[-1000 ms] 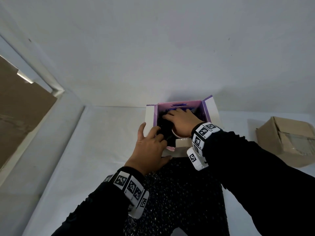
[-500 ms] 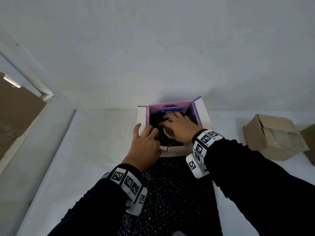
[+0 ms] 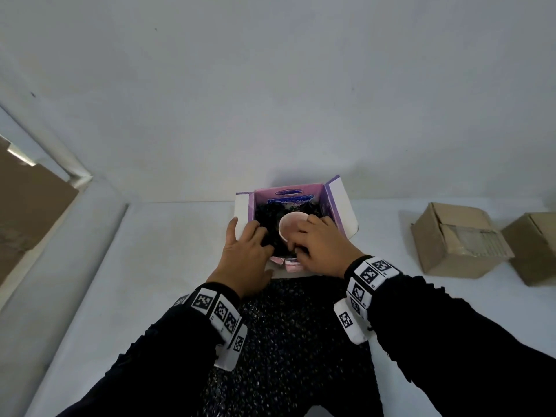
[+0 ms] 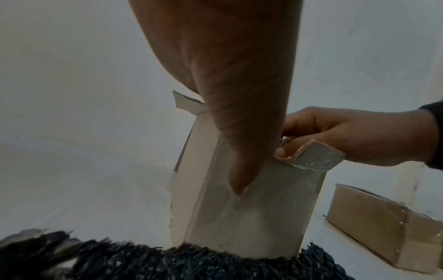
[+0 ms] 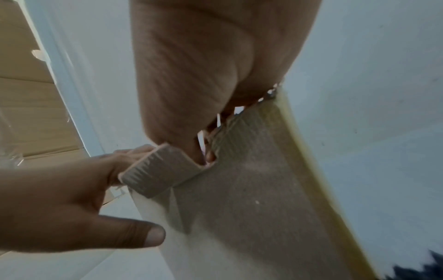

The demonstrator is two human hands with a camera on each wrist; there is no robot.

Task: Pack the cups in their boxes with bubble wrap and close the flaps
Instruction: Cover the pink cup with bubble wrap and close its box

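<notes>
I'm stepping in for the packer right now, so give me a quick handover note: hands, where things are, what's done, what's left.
Left hand: fingers tucked into the purple box, pressing black bubble wrap down, thumb outside on the front wall.
Right hand: fingers curled on the pink cup inside the box.
Done: cup sits in the wrap-lined box.
Left: settle the cup, close the open flaps. Spare wrap sheet lies in front; two brown boxes stand to the right.
</notes>
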